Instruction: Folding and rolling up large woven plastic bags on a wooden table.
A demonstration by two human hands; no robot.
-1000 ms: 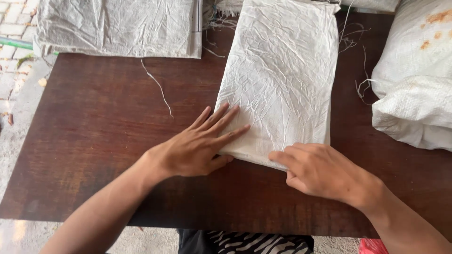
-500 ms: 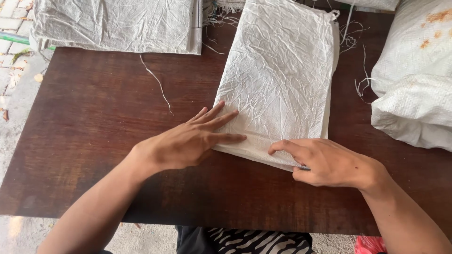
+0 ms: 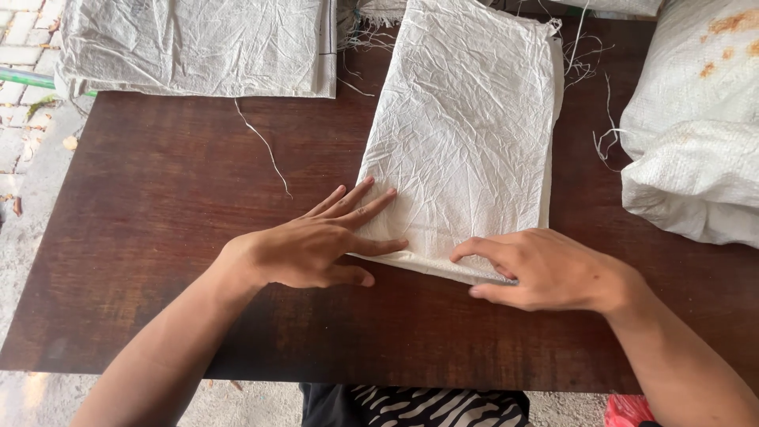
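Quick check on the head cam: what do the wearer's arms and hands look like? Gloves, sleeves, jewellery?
Both are bare. The left hand and right hand wear no gloves, and no rings or watch show. Both forearms are uncovered up to the frame edge, with no sleeve in view. The only clothing visible is a black-and-white zebra-striped garment at the bottom edge.

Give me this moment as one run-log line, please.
left hand: flat on folded white sack | right hand: pinching its near edge | wooden table
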